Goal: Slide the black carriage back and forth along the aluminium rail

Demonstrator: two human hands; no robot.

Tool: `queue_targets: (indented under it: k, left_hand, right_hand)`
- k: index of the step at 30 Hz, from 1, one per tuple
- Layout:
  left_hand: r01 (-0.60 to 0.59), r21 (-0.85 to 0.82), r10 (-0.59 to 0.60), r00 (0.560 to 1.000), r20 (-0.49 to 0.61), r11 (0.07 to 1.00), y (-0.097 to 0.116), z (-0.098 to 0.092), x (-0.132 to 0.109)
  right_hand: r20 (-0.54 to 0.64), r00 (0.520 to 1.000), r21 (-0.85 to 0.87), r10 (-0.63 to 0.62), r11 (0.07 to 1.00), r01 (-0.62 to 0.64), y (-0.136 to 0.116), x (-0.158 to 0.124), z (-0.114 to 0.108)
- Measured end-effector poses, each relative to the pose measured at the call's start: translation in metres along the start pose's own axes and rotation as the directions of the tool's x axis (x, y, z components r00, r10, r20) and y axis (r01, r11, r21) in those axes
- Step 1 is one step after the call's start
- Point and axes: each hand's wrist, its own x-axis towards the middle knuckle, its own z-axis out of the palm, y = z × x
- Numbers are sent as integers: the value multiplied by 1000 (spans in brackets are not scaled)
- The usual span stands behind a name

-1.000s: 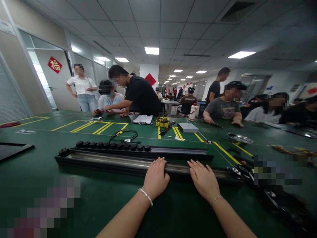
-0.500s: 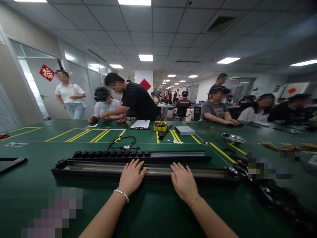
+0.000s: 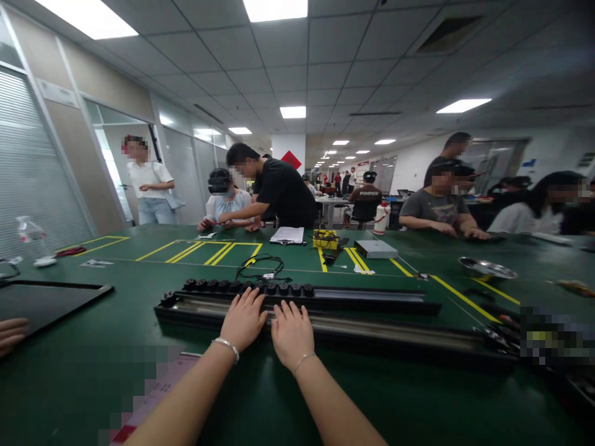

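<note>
My left hand [image 3: 243, 320] lies palm down with fingers stretched over the near edge of a long black tray [image 3: 390, 332] that has a metallic-looking channel inside. Close beside it, my right hand [image 3: 294, 334] rests flat on the same edge, fingers extended. Neither hand is wrapped round anything. Just behind the tray stands a second long black rail [image 3: 372, 296]. Along its left part sits a row of several small round black parts [image 3: 283, 288], partly hidden behind my left fingertips.
A coiled black cable [image 3: 260, 266], a clipboard with paper [image 3: 287, 235], a yellow box [image 3: 325, 239], a grey metal box [image 3: 375, 249] and a metal bowl [image 3: 487, 268] lie farther back. At left, another person's hand [image 3: 12, 336] is near a black flat tray [image 3: 60, 288].
The view has turned left, so the table's things appear farther right. My right hand has come over close to my left hand. Another person's hand now shows at the left edge.
</note>
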Motion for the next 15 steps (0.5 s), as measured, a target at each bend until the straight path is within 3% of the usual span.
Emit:
queue_targets:
  k: [3,5,9,12,15]
  left_hand:
    - [149,26,-146,984,-100,988,-35,-6,-2]
    - [298,34,-291,947,-140,954,-58,-10,-3]
    - [613,0,-610,786,-101,790,-99,-15,-6]
    - [686,1,-683,724,-93,727,-124,-13,-9]
    - [715,-2,-714,698,-51,699,-144,-9,-13]
  right_hand:
    - [-14,1000,-21,-21,1000,21,1,-1,6]
    - [-17,1000,-37,-16,999,16,3,-2,8]
    - [-15,999,-39,-32,999,31,5,-2,8]
    - [-18,999,-41,-43,998,42,6,-2,8]
    - [-13,999,-54,-35,998,34,6,-3,8]
